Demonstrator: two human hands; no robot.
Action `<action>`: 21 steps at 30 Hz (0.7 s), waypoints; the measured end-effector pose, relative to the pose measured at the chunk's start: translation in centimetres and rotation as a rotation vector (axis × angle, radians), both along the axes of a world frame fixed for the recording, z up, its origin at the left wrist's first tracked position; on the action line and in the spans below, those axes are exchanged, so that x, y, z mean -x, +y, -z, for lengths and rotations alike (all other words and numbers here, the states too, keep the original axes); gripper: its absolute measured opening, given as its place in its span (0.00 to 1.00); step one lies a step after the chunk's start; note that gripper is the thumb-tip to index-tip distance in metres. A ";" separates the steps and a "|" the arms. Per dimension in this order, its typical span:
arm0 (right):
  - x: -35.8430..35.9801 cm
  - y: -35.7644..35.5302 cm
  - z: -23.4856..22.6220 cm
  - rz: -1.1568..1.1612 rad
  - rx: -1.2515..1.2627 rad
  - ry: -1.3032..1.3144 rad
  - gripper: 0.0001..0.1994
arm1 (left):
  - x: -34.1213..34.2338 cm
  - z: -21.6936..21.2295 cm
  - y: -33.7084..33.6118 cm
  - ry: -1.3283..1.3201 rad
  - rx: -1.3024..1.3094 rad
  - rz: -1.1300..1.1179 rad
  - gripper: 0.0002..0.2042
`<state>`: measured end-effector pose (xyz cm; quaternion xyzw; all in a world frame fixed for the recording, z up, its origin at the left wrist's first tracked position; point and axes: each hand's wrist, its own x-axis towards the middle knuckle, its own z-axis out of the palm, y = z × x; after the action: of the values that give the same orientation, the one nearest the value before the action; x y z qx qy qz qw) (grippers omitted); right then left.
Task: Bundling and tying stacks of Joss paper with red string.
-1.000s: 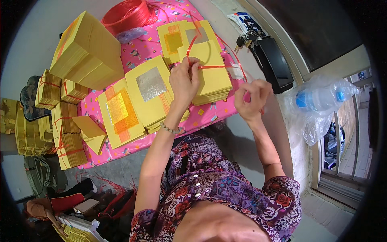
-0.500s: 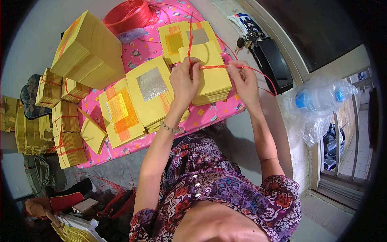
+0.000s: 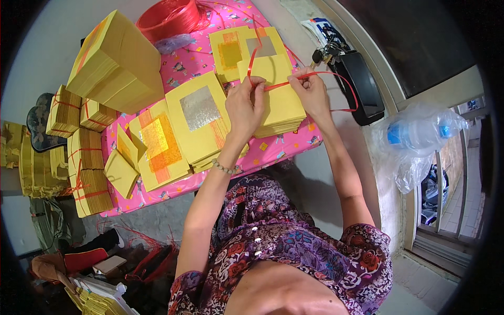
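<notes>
A stack of yellow paper sheets (image 3: 281,107) lies near the right end of the table, with a red plastic ribbon (image 3: 277,85) stretched across its top. My left hand (image 3: 245,105) pinches the ribbon at the left of the stack, and one length rises from those fingers toward the far side. At the right, my right hand (image 3: 313,97) grips the same ribbon between thumb and fingers; its tail loops out to the right. Both hands are closed, just above the top sheet. Whether the ribbon passes under the stack is hidden.
Left of my hands are yellow stacks with silver (image 3: 200,107) and gold-orange patches (image 3: 159,144). A tall yellow block (image 3: 115,63) and red-tied bundles (image 3: 86,149) stand farther left. A red ribbon coil (image 3: 168,20) sits behind. Keys (image 3: 328,52) and a black case (image 3: 359,86) lie right.
My hands have come closer together, so the ribbon between them is shorter. The right hand has moved a little left and up, and the ribbon's loop at the right has changed shape.
</notes>
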<state>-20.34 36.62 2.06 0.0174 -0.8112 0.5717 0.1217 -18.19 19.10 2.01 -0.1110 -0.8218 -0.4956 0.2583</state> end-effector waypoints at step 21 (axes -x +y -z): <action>0.5 0.8 1.3 -0.110 0.324 -0.148 0.08 | 2.7 5.3 -3.9 -0.807 -0.652 0.145 0.13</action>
<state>-20.89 37.42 0.78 -0.0001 -0.7130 0.7005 0.0315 -20.85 15.15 -3.32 0.1183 -0.6492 -0.7456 -0.0930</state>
